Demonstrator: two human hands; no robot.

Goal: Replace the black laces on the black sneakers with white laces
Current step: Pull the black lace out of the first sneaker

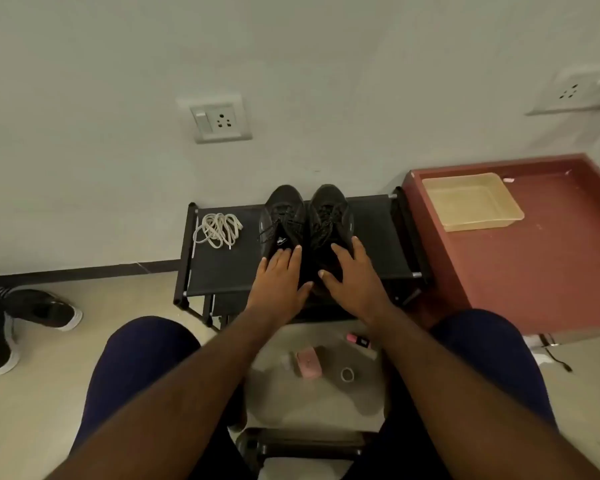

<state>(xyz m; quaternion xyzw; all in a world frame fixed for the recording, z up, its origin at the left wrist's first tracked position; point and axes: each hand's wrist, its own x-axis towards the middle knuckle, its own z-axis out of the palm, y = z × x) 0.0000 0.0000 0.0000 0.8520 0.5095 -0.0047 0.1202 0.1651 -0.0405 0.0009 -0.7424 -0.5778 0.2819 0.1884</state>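
A: where are the sneakers sitting?
B: on the top shelf of the black rack (222,271), about midway along it. left sneaker (283,216) and right sneaker (331,213) are lying side by side, toes pointing at the back edge and the wall, heels reaching toward the front edge.
A: laces?
B: black laces (274,226) are showing threaded on both sneakers, with loose ends trailing off the left one. white laces (218,230) are lying in a loose bundle near the left end of the shelf, toward the back edge, apart from the sneakers.
A: hands?
B: left hand (278,275) is resting on the heel end of the left sneaker, fingers (284,254) lying nearly straight and flat, gripping nothing. right hand (352,275) is doing the same on the right sneaker, fingers (355,245) spreading over the heel, thumb pointing into the gap between the two shoes. neither hand is touching any lace.
A: surroundings?
B: red cabinet (534,265) is standing just right of the rack, carrying a beige tray (471,202) near its back left corner. wall socket (219,119) is sitting above the rack. a black-and-white shoe (45,310) is lying on the floor far left. small pink items (307,363) and a ring (347,374) are lying on the floor between the person's knees.
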